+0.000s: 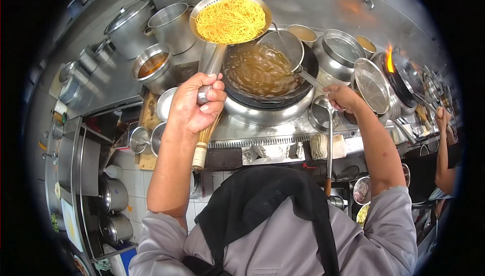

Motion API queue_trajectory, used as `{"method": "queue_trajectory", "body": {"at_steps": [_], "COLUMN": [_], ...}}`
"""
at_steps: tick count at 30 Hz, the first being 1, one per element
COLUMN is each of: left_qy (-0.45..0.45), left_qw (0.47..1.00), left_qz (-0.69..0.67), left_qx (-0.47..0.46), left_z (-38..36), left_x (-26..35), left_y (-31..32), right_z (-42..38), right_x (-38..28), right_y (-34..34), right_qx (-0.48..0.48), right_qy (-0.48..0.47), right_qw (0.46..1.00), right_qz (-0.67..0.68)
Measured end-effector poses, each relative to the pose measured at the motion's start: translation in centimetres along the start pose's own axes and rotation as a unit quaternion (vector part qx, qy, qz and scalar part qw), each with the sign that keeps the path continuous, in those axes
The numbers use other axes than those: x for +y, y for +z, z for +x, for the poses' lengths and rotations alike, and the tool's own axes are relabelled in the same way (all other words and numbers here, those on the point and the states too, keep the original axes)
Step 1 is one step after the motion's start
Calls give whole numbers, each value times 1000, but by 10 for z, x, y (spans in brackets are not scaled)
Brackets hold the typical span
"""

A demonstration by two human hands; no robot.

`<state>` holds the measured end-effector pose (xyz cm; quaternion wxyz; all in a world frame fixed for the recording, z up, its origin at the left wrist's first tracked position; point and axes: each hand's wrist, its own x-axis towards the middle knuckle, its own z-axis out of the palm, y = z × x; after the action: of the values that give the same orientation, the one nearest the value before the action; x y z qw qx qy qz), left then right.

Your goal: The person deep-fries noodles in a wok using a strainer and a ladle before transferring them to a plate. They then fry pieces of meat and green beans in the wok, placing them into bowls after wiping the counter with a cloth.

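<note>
My left hand (198, 102) is closed around the handle of a perforated strainer (194, 23), held up above the left rear of the wok. A heap of yellow noodles (231, 21) fills it. In the wok (314, 64), brown liquid (257, 71) bubbles and swirls. My right hand (341, 98) grips the handle of a wire-mesh skimmer (289, 46), whose round head reaches over the right rear part of the wok, partly at the liquid. Below my right hand, a long ladle (330, 144) with a wooden handle end rests with its bowl in a small metal pot (317, 117).
A pot of reddish-brown liquid (151, 66) and tall stockpots (132, 28) stand at left. A bamboo brush (202, 149) lies near the front edge, a folded cloth (327, 146) farther right. Another mesh strainer (372, 85) sits at right, near a flame (390, 60) and a co-worker's hand (442, 117).
</note>
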<state>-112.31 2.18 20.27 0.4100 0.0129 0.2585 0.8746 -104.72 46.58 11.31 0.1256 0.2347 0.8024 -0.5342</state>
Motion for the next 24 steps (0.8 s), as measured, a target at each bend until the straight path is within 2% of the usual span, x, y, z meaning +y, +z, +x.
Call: {"method": "queue_trajectory", "body": {"at_steps": [2, 4, 6, 8, 13, 22, 24], "left_qy": [2, 5, 8, 9, 14, -5, -2], "left_qw": [1000, 1000, 1000, 1000, 1000, 1000, 1000], "left_qz": [-8, -19, -17, -14, -15, -19, -15], "left_qx": [5, 12, 14, 16, 10, 1, 4], "left_z": [-2, -3, -3, -3, -1, 0, -1], "left_x": [1, 2, 3, 3, 2, 0, -1], "left_y": [-4, -6, -7, -8, -10, -11, -11], "right_z": [1, 3, 2, 1, -26, -75, -83], "right_x": [0, 1, 0, 3, 1, 18, 13], "right_y": [20, 41, 59, 72, 90, 61, 40], "right_qx": [-16, -76, -83, -117, -130, -150, -88], "right_qy": [14, 18, 23, 31, 12, 15, -15], "right_qw": [1000, 993, 993, 980, 970, 946, 961], "right_qz": [-1, 87, 80, 158, 203, 289, 263]}}
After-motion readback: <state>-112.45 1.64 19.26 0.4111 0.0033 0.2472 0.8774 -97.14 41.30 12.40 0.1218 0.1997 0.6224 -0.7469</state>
